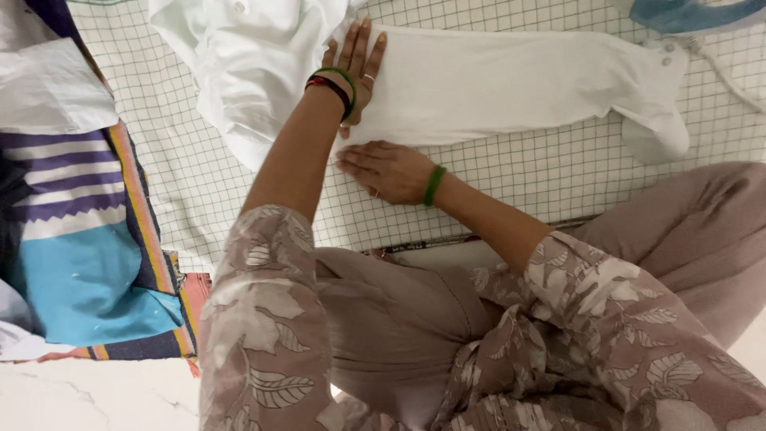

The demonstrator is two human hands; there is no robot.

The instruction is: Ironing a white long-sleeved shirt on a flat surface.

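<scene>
We press our left hand (357, 68) flat, fingers together, on the white sleeve (511, 84); our right hand (387, 170) lies flat at its lower edge. The sleeve stretches across the checked cloth (558, 172), an iron (690, 14) just beyond its cuff.

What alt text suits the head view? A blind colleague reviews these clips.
Both hands press a white shirt sleeve flat on a checked cloth: the left hand on the sleeve, the right hand at its lower edge. A striped blanket lies left.
</scene>
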